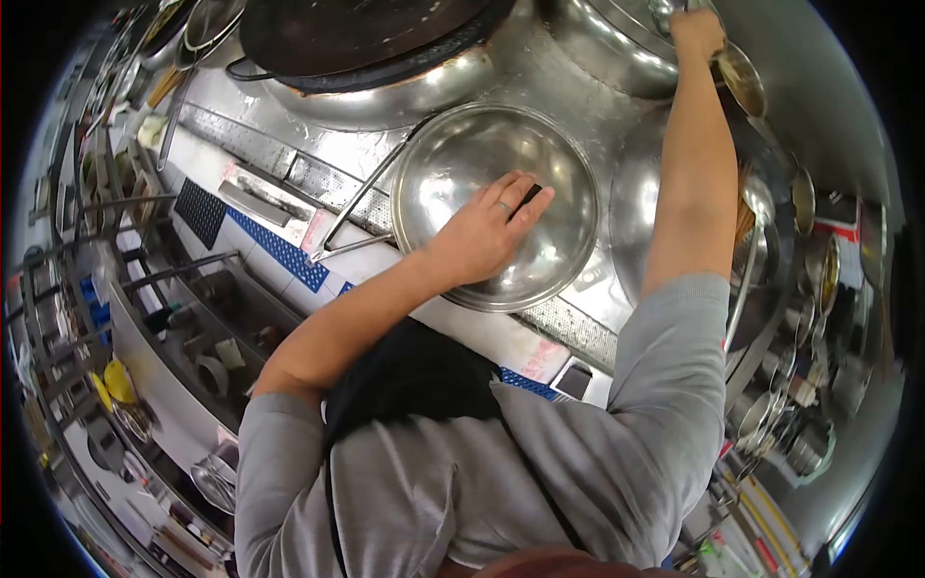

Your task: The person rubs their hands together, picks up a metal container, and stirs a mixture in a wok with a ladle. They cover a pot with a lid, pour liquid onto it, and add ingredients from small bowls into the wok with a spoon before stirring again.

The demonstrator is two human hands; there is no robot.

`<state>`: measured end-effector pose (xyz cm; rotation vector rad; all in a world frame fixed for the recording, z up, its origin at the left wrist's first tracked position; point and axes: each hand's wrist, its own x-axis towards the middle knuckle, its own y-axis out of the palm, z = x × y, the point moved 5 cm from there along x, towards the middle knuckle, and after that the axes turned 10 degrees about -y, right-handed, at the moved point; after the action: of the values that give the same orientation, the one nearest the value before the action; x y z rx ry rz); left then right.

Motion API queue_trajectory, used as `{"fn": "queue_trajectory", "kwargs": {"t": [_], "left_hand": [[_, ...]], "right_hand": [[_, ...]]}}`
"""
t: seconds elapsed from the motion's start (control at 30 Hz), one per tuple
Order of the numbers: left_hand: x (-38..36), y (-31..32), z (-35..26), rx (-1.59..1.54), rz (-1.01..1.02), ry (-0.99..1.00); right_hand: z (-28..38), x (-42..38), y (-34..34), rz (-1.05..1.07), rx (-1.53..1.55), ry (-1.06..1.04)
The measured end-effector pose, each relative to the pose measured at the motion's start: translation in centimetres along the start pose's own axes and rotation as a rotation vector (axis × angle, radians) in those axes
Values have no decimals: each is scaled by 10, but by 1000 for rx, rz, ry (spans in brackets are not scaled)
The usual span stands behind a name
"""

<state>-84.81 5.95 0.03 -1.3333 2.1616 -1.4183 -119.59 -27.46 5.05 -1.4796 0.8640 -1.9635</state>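
A round, shiny metal lid (443,164) lies over the worktop in the centre of the head view. My left hand (491,226) rests on top of it, fingers wrapped round its black knob (525,199). What lies beneath the lid is hidden. My right arm reaches far forward to the upper right, where my right hand (699,34) is closed beside a large metal vessel (617,58). Some metal shows at its fingers, but what it holds is too small to tell. A ladle (743,82) lies just right of that hand.
A dark wok (366,34) sits on a metal ring at the upper left. A steel basin (636,193) with utensils stands beneath my right arm. A phone (575,380) lies at the counter's front edge. Shelves (178,356) with kitchenware are on the left.
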Motion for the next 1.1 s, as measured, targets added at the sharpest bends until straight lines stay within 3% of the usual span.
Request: {"fn": "queue_trajectory", "kwargs": {"t": [0.07,0.17,0.27,0.3,0.43,0.6,0.7,0.73,0.8,0.9,1.0,1.07,1.1], "left_hand": [[-3,1,2,18,-46,-74],[-3,5,9,68,-30,-119],[2,6,7,93,8,-171],[6,7,5,103,27,-187],[24,16,6,171,99,-209],[34,10,10,202,154,-124],[41,3,14,172,140,-39],[42,1,14,160,123,-4],[45,3,14,155,169,63],[46,2,7,137,171,219],[44,-5,4,114,213,263],[44,-3,9,99,210,291],[43,-8,8,99,230,295]], "right_hand": [[-21,1,31,297,106,238],[-75,14,110,101,1057,795],[-136,30,163,-2,1467,839],[-158,35,185,101,1576,822],[-120,-16,90,62,1739,858],[-47,-135,-75,64,1685,970],[-75,-195,-84,228,1465,893],[-19,-220,-145,165,1356,882],[-2,-250,-175,245,1193,969],[18,-269,-205,311,938,839],[45,-269,-243,233,647,442],[89,-268,-294,207,128,169],[99,-270,-306,137,86,80]]}}
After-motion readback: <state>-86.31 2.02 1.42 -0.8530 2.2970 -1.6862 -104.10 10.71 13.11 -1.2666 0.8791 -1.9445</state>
